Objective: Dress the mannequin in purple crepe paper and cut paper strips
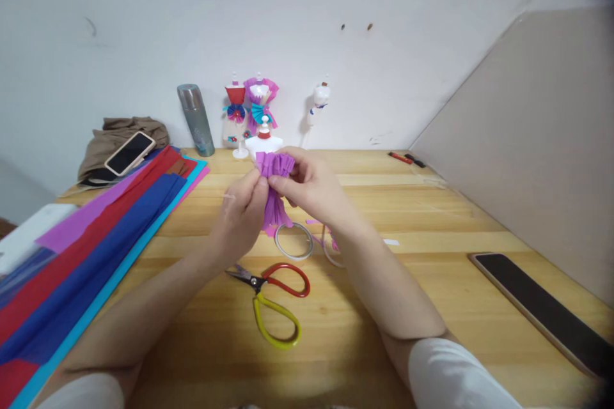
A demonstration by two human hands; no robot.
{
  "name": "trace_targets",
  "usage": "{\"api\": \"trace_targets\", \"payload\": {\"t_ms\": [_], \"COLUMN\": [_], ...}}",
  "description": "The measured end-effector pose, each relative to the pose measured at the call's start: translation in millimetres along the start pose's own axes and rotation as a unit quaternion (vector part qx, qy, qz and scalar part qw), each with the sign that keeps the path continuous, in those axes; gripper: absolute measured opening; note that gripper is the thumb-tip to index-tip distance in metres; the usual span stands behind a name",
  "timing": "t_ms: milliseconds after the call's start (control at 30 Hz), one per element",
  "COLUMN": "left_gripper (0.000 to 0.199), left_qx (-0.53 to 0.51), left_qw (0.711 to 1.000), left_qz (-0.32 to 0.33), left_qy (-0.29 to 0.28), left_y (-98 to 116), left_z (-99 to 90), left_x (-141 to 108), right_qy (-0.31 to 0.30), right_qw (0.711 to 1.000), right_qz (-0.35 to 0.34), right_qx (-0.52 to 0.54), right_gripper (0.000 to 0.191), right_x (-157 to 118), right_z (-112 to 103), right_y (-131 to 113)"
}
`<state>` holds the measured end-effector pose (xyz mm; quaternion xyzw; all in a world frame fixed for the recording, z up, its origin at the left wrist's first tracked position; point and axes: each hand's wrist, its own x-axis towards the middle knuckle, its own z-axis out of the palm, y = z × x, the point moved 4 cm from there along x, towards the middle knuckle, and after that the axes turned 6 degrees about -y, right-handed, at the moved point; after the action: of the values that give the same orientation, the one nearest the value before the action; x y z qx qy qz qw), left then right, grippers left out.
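Purple crepe paper (274, 208), gathered into pleats, is pinched between both hands above the middle of the table. My left hand (242, 214) is closed on its left edge, thumb pointing up. From the right, my right hand (309, 182) grips the upper folds with thumb and fingers. Behind the paper stands a small white mannequin (265, 140) with a red neck band, partly hidden by the hands. Scissors (258, 282) with one red and one yellow handle lie spread on the table below. A tape ring (293, 241) lies just under the paper, and another ring (330, 249) is partly covered by my right forearm.
Coloured paper sheets (103, 268) cover the left side, near a phone (130, 153) on brown cloth (108, 137). A flask (196, 121) and dressed mini mannequins (235, 112) stand by the wall. Pens (407, 160) lie back right; a dark flat device (537, 310) lies at right.
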<state>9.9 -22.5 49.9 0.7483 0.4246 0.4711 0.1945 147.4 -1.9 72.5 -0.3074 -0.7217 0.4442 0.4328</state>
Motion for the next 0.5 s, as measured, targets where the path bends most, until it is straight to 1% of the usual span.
{"api": "trace_targets", "payload": {"t_ms": [100,233,300,500], "left_gripper": [0.028,0.022,0.020,0.020], "left_qx": [-0.004,-0.033,-0.045,-0.031], "left_qw": [1.000,0.997,0.996,0.997], "left_qz": [0.006,-0.022,-0.027,0.033], "left_qy": [-0.016,-0.064,-0.075,-0.060], "left_y": [5,10,12,15], "left_z": [-0.4,3.4,5.2,5.8], "left_x": [-1,-1,-1,-2], "right_qy": [0.004,0.012,0.012,0.027], "right_qw": [1.000,1.000,1.000,1.000], "right_qz": [-0.006,-0.003,-0.003,-0.003], "right_qx": [0.000,-0.002,-0.002,-0.016], "right_gripper": [0.011,0.011,0.011,0.010], "right_x": [0,0,-1,-2], "right_z": [0,-1,-1,-4], "right_y": [1,1,1,2]}}
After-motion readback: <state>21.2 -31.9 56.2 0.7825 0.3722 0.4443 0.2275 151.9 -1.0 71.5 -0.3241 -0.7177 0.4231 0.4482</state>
